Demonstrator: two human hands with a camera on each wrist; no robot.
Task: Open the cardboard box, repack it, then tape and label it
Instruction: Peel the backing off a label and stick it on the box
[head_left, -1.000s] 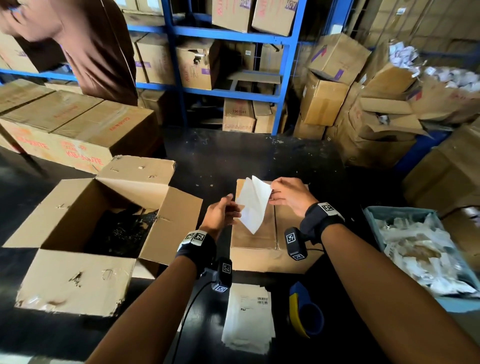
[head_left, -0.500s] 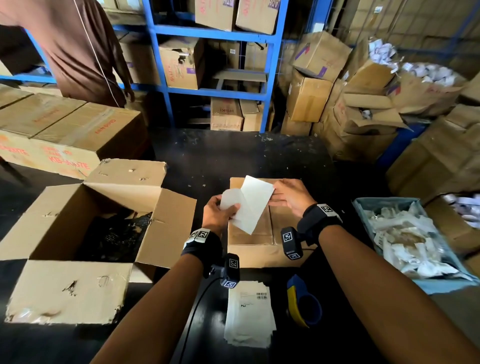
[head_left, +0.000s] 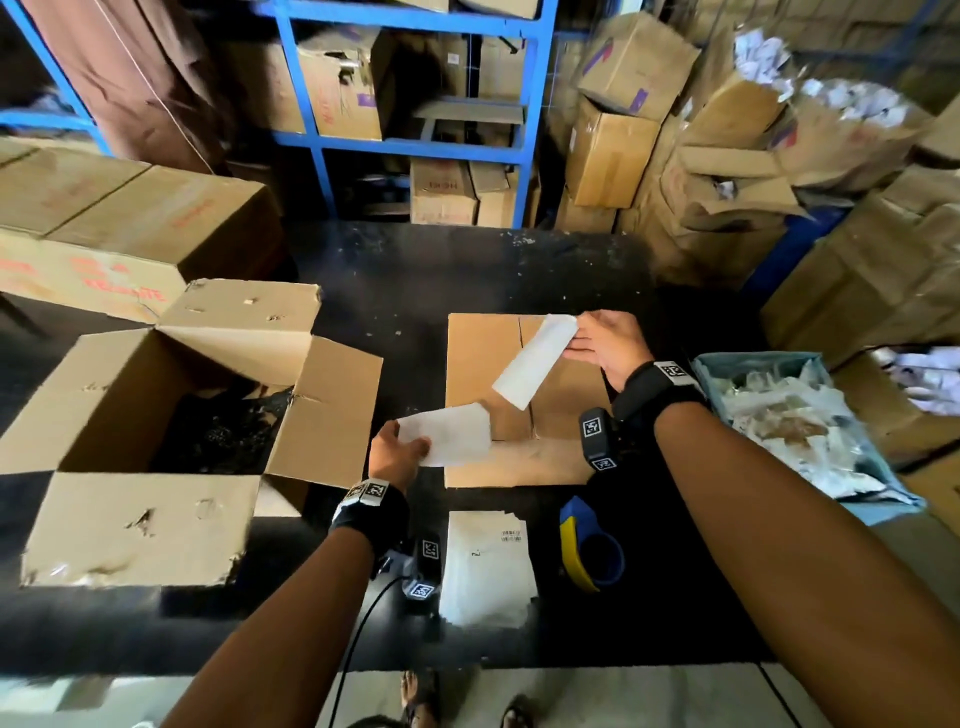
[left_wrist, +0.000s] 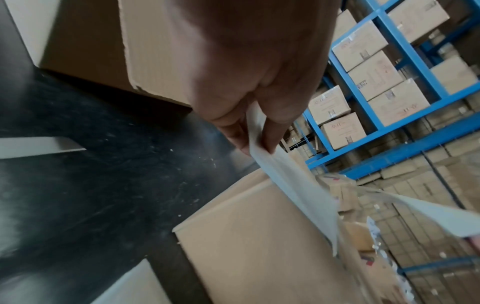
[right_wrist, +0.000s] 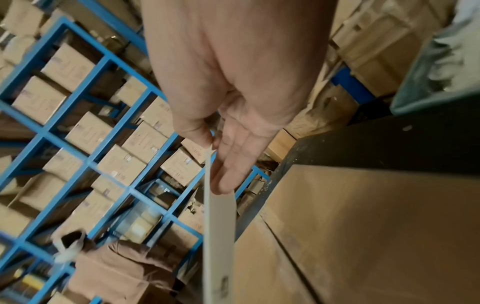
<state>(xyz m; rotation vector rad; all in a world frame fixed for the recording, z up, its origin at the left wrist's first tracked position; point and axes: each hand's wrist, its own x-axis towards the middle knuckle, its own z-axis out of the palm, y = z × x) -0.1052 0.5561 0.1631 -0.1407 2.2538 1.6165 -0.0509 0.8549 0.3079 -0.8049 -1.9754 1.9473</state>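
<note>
A closed cardboard box (head_left: 483, 364) lies on the black table (head_left: 415, 270) in front of me. My right hand (head_left: 576, 340) pinches a white label (head_left: 535, 361) by its far end and holds it slanted above the box top; the right wrist view shows the label (right_wrist: 221, 226) edge-on under my fingers (right_wrist: 228, 164). My left hand (head_left: 415, 447) grips a second white sheet, the backing sheet (head_left: 452, 434), at the box's near left corner. In the left wrist view the backing sheet (left_wrist: 293, 185) runs from my fingers (left_wrist: 270, 131) over the box (left_wrist: 259, 246).
An open cardboard box (head_left: 130, 525) with dark contents stands at the left. A stack of labels (head_left: 488, 566) and a blue and yellow tape dispenser (head_left: 589, 551) lie near me. A bin (head_left: 810, 358) of paper scraps is at the right. Behind are blue shelves (head_left: 415, 145) and a person (head_left: 130, 78).
The two white sheets, held together a second ago, are now peeled apart. My left hand has dropped toward me with one sheet, and my right hand has drawn the other to the right.
</note>
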